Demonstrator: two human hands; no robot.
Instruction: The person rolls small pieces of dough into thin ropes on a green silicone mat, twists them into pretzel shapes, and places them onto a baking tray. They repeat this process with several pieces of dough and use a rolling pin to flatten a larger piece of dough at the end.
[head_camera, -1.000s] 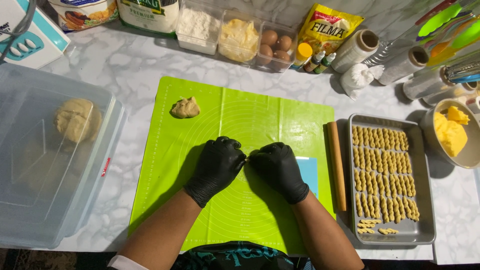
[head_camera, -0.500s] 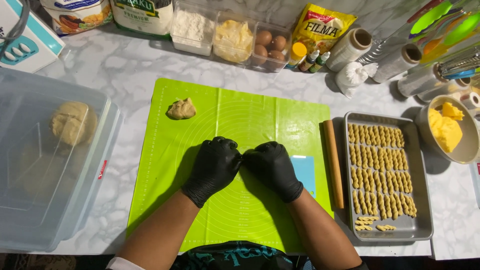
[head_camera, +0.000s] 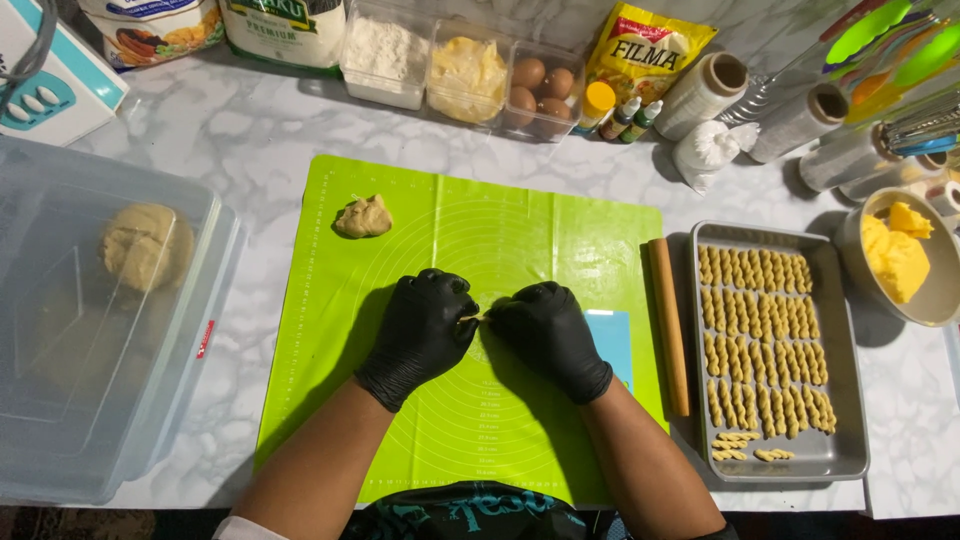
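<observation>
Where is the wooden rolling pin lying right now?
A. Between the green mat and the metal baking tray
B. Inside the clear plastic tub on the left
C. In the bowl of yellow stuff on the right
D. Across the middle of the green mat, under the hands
A: the wooden rolling pin lies lengthwise along the right edge of the green mat, just left of the metal baking tray filled with twisted dough pieces.

Small pale dough strip (head_camera: 472, 317), pinched between gloved hands, above green mat (head_camera: 560, 230)
</observation>
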